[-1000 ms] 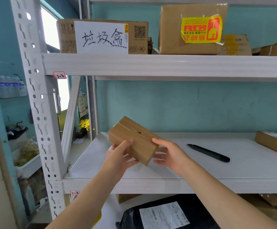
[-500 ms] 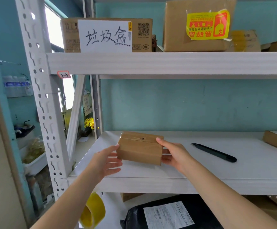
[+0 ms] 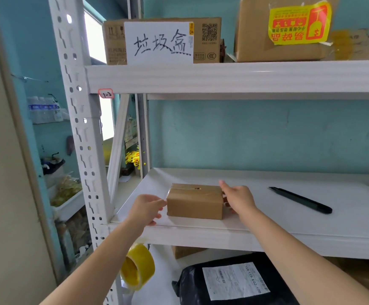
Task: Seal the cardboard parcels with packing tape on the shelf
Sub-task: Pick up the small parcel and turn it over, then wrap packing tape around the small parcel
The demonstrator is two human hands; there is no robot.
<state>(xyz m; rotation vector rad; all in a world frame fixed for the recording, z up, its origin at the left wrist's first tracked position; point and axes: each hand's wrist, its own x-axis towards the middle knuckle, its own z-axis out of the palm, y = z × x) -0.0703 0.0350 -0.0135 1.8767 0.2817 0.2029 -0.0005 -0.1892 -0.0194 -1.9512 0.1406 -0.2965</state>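
Parcel (image 3: 194,204) sits between left hand (image 3: 148,208) and right hand (image 3: 239,199), touching both.

A storeroom or parcel depot: white slotted metal racking (image 3: 81,119) with numbered bay tags (image 3: 106,93), labelled cardboard cartons (image 3: 161,40) on the upper shelf, a black courier bag (image 3: 234,282) with a shipping label below.
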